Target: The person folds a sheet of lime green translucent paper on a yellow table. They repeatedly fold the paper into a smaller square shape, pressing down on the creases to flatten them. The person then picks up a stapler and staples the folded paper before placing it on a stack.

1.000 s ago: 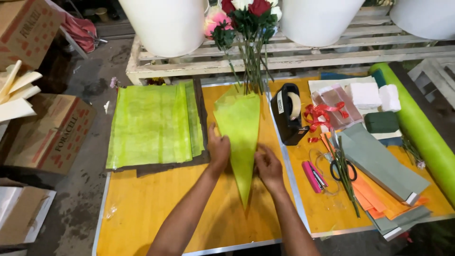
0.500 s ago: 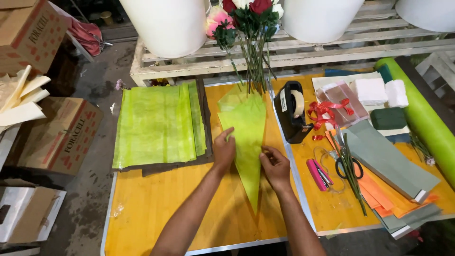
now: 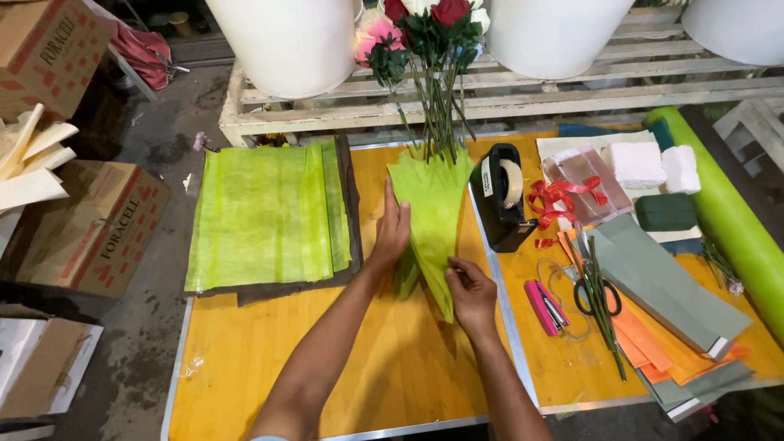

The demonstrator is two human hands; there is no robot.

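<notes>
Wrap: a cone of light green wrapping paper (image 3: pixel 433 220) lies on the yellow surface (image 3: pixel 343 359), its wide mouth toward the flowers and its point toward the person.
Flowers: a bunch of roses (image 3: pixel 425 33), red, pink and white, has its stems running down into the mouth of the cone.
Left hand: the left hand (image 3: pixel 392 233) lies flat and open on the left edge of the cone, fingers stretched up along the fold, pressing rather than gripping.
Right hand: the right hand (image 3: pixel 472 292) sits at the lower right edge near the point, fingers curled and pinching the paper's edge.
Weight: judged very light; the sheet would shift at a slight push, so a flat palm is what keeps it down.
Stiffness: judged thin and soft, holding a crease yet quick to spring open where it is let go.
Fragility: likely to tear or wrinkle under a hard pinch; the stems inside could poke through near the narrow end.
Where to hold: best along the overlapping fold and at the narrow part, where the layers are doubled and the stems give something firm beneath.
Spare sheets: a stack of green sheets (image 3: pixel 265 216) lies just left of the cone.
Close by: a black tape dispenser (image 3: pixel 502 200) stands just right of the cone; red ribbon (image 3: pixel 559 200), scissors (image 3: pixel 592 294) and a pink stapler (image 3: pixel 543 306) lie farther right.
</notes>
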